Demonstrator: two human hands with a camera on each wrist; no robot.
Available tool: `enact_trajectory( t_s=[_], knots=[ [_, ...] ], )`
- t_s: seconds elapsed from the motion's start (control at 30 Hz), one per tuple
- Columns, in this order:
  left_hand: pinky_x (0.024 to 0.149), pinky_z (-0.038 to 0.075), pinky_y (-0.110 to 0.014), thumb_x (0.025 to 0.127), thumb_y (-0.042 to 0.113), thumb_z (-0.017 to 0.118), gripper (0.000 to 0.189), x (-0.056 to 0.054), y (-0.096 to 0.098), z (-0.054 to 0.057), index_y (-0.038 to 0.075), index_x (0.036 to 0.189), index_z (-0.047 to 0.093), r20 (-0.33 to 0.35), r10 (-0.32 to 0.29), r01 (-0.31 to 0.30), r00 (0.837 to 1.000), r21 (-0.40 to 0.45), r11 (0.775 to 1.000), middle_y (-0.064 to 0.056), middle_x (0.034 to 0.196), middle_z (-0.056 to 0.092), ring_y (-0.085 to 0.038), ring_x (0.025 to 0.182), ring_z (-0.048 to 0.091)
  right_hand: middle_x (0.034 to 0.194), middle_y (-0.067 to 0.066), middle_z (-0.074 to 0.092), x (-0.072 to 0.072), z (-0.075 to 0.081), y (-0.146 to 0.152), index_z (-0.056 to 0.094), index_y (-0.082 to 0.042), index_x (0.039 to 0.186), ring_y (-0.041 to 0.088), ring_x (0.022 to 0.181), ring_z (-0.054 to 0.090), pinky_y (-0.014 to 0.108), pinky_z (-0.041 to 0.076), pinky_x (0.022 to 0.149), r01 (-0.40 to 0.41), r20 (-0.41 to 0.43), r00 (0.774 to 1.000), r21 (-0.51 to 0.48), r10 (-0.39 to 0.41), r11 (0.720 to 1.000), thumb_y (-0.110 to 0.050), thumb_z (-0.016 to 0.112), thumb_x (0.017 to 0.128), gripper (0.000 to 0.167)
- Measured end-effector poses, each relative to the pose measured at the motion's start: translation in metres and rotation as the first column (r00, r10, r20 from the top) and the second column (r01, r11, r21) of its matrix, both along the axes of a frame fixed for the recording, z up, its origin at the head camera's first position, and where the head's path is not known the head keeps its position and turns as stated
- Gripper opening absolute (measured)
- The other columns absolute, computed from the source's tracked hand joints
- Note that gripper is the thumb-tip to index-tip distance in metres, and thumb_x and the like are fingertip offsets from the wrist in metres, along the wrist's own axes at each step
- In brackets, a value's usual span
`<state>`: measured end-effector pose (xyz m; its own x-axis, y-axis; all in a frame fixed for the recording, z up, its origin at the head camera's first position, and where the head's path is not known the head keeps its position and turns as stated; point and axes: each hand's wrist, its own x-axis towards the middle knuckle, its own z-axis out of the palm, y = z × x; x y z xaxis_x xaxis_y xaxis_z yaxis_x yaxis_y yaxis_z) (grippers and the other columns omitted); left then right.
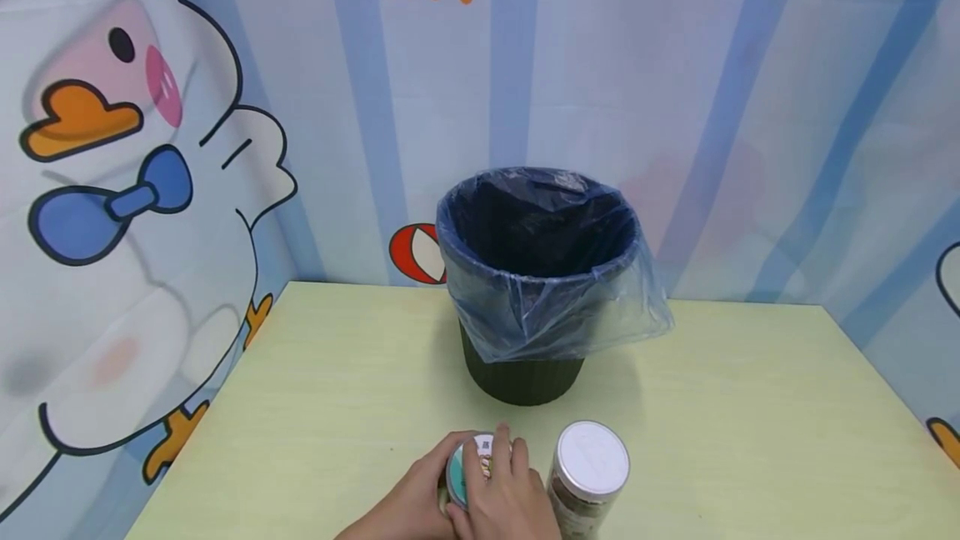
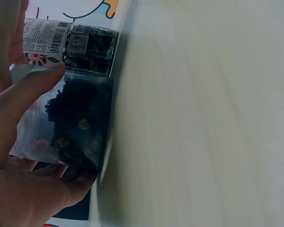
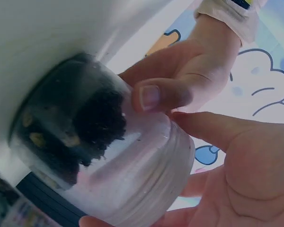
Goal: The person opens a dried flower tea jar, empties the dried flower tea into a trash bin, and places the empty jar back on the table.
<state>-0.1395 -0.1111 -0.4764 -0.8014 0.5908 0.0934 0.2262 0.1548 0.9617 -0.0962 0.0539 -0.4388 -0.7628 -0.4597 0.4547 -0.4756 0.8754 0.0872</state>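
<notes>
Near the front of the table, a clear jar [image 3: 132,161] with dark dried contents and a few pale pieces stands upright. Its white and green printed lid [image 1: 457,476] shows between fingers in the head view. My left hand [image 1: 416,494] holds the jar's side, thumb and fingers around it. From above, my right hand [image 1: 510,502] grips the lid, its fingers spread over the top and down the rim. A taller clear jar [image 1: 581,507] with a white lid [image 1: 593,458] stands just to the right, untouched as far as I can see.
Behind the jars stands a dark ribbed bin [image 1: 525,382], lined with a blue translucent bag [image 1: 517,315] that hangs over its rim. The pale yellow table [image 1: 337,373] meets a printed duck curtain [image 1: 600,65] at the back and sides.
</notes>
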Motion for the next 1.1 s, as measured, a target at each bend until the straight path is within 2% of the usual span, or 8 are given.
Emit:
enact_trajectory(
  t_s=[0.13,0.27,0.57,0.8,0.9,1.1],
  knots=[
    [0.103,0.039,-0.023,0.073,0.011,0.086,0.084,0.000,0.000,-0.001,0.015,0.145,0.043,0.018,-0.009,0.008,1.000,0.014,1.000,-0.009,0.137,0.054,-0.014,0.121,0.052,0.116,0.032,0.055,0.000,0.003,-0.003,0.064,-0.005,0.125,0.041,0.094,0.057,0.039,0.052,0.050,0.026,0.088,0.996,0.005,-0.026,1.000,-0.050,0.077,0.080,0.065],
    [0.103,0.039,-0.023,0.073,0.011,0.086,0.084,0.000,0.000,-0.001,0.014,0.145,0.044,0.018,-0.007,0.007,1.000,0.013,1.000,-0.009,0.137,0.054,-0.014,0.121,0.052,0.113,0.031,0.055,0.001,0.004,-0.004,0.065,-0.005,0.123,0.040,0.092,0.056,0.039,0.051,0.050,0.031,0.102,0.994,0.008,-0.032,0.999,-0.050,0.079,0.078,0.065],
    [0.102,0.041,-0.026,0.072,0.013,0.088,0.083,0.000,-0.001,0.000,0.018,0.143,0.045,-0.030,0.003,-0.003,1.000,-0.007,1.000,-0.005,0.135,0.056,-0.015,0.118,0.053,0.113,0.029,0.053,0.003,0.007,-0.004,0.065,-0.004,0.122,0.039,0.091,0.055,0.038,0.051,0.050,0.032,0.084,0.996,0.010,-0.032,0.999,-0.051,0.081,0.076,0.067],
    [0.100,0.043,-0.025,0.071,0.014,0.089,0.083,0.001,0.001,0.005,0.021,0.142,0.046,-0.006,0.000,-0.001,1.000,-0.011,1.000,-0.003,0.135,0.055,-0.015,0.118,0.053,0.112,0.029,0.054,0.004,0.008,-0.003,0.066,-0.005,0.119,0.038,0.089,0.055,0.037,0.051,0.049,0.040,0.029,0.999,0.018,-0.041,0.999,-0.052,0.082,0.074,0.067],
    [0.099,0.044,-0.026,0.072,0.016,0.089,0.082,0.002,0.001,0.008,0.021,0.142,0.047,-0.018,0.000,0.000,1.000,-0.013,1.000,-0.003,0.134,0.056,-0.015,0.117,0.054,0.112,0.029,0.054,0.005,0.010,-0.003,0.066,-0.005,0.120,0.038,0.089,0.055,0.038,0.051,0.049,0.044,0.032,0.999,0.019,-0.044,0.999,-0.053,0.081,0.075,0.068],
    [0.098,0.045,-0.027,0.070,0.021,0.091,0.082,0.005,0.000,0.015,0.023,0.140,0.048,-0.071,0.014,-0.017,0.997,-0.054,0.998,0.000,0.132,0.058,-0.015,0.115,0.056,0.110,0.028,0.056,0.009,0.018,0.000,0.067,-0.006,0.121,0.037,0.086,0.056,0.036,0.050,0.047,0.039,-0.024,0.999,0.011,-0.039,0.999,-0.056,0.080,0.075,0.069]
  ],
)
